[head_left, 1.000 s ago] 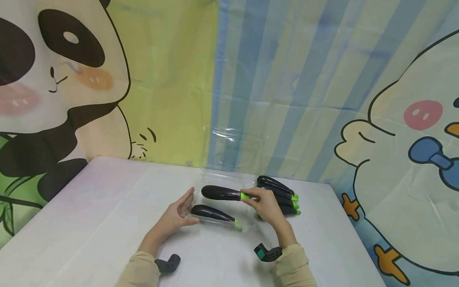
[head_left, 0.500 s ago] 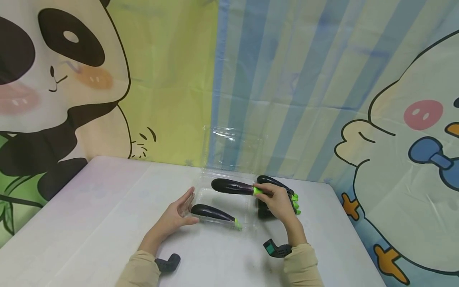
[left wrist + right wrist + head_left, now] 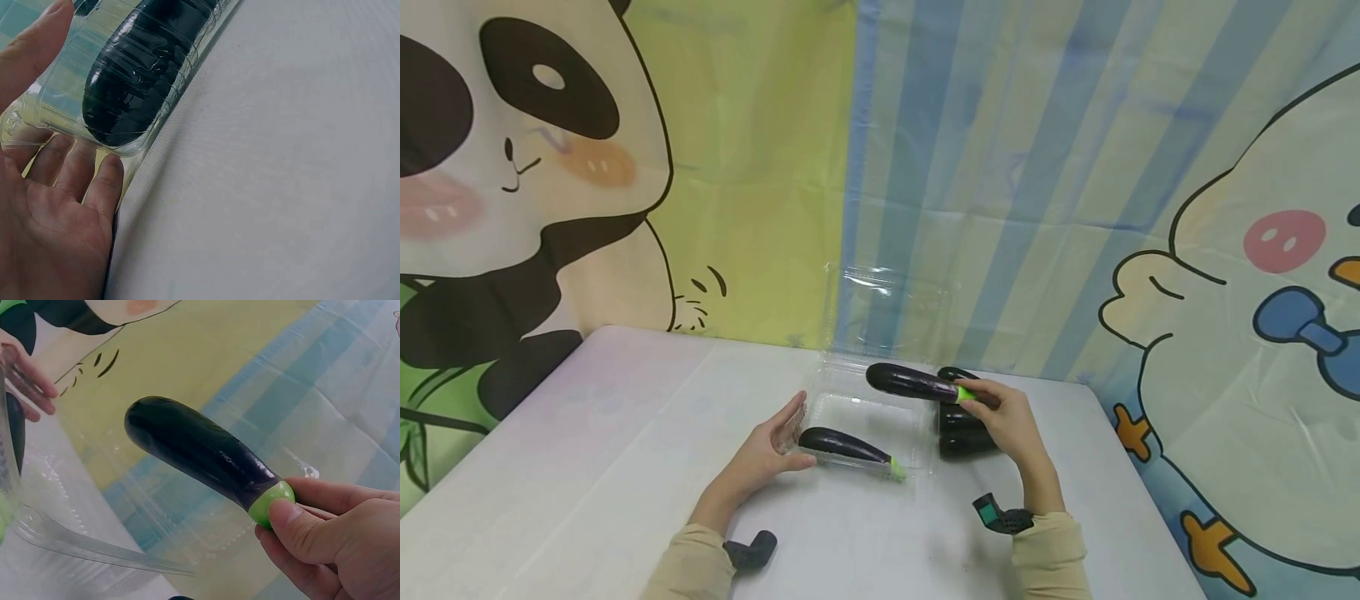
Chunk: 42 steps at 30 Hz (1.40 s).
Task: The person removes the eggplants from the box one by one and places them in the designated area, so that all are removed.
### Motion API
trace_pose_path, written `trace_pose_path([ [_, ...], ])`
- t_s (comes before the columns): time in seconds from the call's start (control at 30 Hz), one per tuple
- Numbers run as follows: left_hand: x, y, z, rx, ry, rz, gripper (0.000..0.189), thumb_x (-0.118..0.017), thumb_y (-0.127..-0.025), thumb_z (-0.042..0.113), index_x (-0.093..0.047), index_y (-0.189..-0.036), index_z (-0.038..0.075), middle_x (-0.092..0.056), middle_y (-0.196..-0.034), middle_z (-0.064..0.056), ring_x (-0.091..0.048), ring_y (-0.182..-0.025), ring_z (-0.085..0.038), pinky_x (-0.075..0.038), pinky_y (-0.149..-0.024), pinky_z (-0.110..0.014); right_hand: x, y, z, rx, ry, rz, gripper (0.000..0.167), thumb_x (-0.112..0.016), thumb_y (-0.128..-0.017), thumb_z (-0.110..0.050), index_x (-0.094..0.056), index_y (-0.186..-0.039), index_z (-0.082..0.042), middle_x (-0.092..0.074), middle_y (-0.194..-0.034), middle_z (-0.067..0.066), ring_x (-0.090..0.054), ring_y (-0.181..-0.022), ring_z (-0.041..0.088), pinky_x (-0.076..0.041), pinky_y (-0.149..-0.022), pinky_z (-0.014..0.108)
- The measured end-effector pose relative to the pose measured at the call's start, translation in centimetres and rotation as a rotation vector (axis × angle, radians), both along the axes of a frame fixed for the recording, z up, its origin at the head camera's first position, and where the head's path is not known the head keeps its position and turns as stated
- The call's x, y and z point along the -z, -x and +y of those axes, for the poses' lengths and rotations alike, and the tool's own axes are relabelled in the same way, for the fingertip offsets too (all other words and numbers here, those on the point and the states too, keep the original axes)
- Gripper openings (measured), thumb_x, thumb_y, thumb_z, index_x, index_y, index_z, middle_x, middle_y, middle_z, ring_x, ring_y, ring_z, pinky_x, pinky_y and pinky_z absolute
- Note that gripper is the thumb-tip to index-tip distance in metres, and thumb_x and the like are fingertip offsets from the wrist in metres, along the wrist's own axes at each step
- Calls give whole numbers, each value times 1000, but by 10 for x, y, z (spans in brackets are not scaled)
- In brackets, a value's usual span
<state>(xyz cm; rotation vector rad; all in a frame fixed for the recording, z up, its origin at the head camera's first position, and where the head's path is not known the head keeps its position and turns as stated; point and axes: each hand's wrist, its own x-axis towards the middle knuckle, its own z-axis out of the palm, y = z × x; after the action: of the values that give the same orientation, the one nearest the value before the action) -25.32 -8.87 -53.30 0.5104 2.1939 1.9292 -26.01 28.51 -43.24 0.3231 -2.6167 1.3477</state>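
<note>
My right hand (image 3: pixel 1011 421) pinches a glossy dark-purple eggplant (image 3: pixel 913 383) by its light-green stem end, with thumb and fingertips. In the right wrist view the eggplant (image 3: pixel 194 450) is lifted, its rounded end pointing up and left. My left hand (image 3: pixel 760 454) holds the left end of a clear plastic container (image 3: pixel 868 408), thumb at the near corner and fingers along the end wall. Inside, another eggplant (image 3: pixel 842 444) lies along the near wall, and the left wrist view shows its rounded end through the ribbed plastic. The container's clear lid (image 3: pixel 887 317) stands raised at the back.
Several eggplants (image 3: pixel 966 442) lie stacked side by side right of the container, partly hidden behind my right hand. A white table (image 3: pixel 625 433) bears everything. Behind it hangs a cartoon-printed cloth (image 3: pixel 760 167). Each wrist carries a black camera mount (image 3: pixel 1000 515).
My right hand has carried the pinched eggplant right and slightly back, from over the container towards the stacked eggplants. The left hand and the container have stayed in place.
</note>
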Motion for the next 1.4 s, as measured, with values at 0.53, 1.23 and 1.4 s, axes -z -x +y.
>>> trace_pose_path([
  [0.53, 1, 0, 0, -17, 25, -2, 105, -83, -71, 23, -17, -152, 32, -12, -160, 11, -15, -147, -18, -19, -116, -36, -4, -5, 38, 41, 36, 52, 33, -67, -88, -17, -66, -121, -10, -61, -125, 14, -58, -95, -10, -53, -79, 11],
  [1.23, 3, 1, 0, -29, 49, 5, 105, -83, -71, 24, -17, -152, 31, -12, -160, 11, -14, -147, -17, -18, -117, -37, -2, -15, 73, 128, 180, -32, 44, -67, -88, -24, -61, -126, -3, -61, -106, -26, -59, -97, -7, -51, -82, 8],
  [1.4, 2, 1, 0, -22, 41, -1, 105, -83, -71, 23, -17, -152, 31, -12, -160, 11, -14, -147, -17, -17, -117, -35, -1, -18, 82, 147, 164, -54, 46, -66, -89, -26, -60, -127, -3, -61, -105, -27, -58, -98, -8, -49, -82, 7],
])
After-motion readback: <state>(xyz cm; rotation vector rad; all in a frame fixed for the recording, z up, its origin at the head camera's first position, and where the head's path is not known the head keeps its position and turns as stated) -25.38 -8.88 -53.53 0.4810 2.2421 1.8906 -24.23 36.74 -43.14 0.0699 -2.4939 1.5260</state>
